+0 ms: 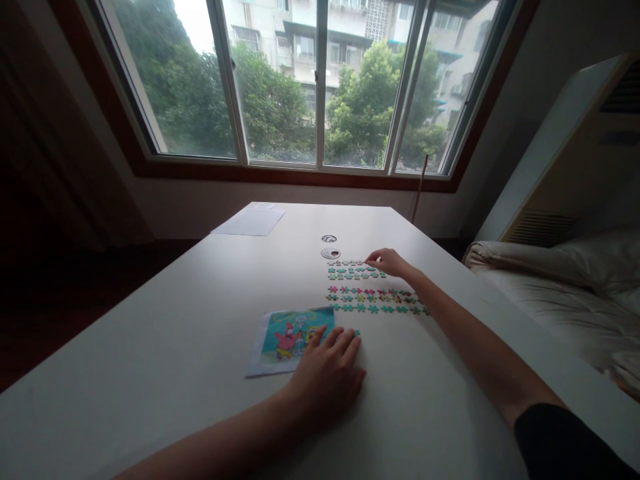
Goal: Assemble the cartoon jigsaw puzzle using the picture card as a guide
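Note:
My left hand (333,363) lies flat with its fingers spread, over the right edge of a printed cartoon picture sheet (254,360). A teal puzzle piece (357,333) shows just past its fingertips. Farther off, several rows of small jigsaw pieces (373,309) are laid out, mostly teal, with some pink and yellow ones. At the right end of the farthest row is my right hand (393,262), thumb and forefinger pinched together at the tabletop. Whatever is between those fingertips is too small to make out.
Two round discs (331,253) lie beyond the puzzle rows on the white table (165,347). White paper sheets (250,222) rest at the far left corner. A padded seat (545,293) stands right of the table, and a window (320,167) is behind it.

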### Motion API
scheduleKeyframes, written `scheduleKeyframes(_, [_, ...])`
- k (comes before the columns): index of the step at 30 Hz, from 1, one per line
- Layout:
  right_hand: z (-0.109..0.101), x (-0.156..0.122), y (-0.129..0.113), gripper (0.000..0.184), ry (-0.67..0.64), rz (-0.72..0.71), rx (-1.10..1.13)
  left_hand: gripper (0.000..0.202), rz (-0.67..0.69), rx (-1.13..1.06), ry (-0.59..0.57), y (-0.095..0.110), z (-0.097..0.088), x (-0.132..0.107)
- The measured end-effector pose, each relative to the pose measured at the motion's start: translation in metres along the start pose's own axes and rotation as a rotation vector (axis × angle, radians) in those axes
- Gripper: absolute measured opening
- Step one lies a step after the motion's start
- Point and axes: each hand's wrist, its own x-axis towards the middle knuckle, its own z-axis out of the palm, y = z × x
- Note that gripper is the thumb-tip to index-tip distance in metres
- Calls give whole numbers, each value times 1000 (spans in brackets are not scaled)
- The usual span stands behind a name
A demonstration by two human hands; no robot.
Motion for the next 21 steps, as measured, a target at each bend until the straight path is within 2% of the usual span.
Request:
scheduleKeyframes(3, [-13,-14,27,23,-25,70,-3,38,1,1,-2,0,0,0])
scheduleKeyframes(7, [-26,-32,75,21,-50,207,-16,39,7,6,-7,0,1,0])
scheduleKeyframes(11, [-27,-46,111,33,-43,273,2,39,8,1,0,-1,4,0])
scheduleKeyframes(15, [-18,-52,123,37,-23,215,69,38,10,3,1,-1,5,1])
scheduleKeyframes(21, [-3,-52,114,39,52,140,57,38,19,24,8,-1,5,1])
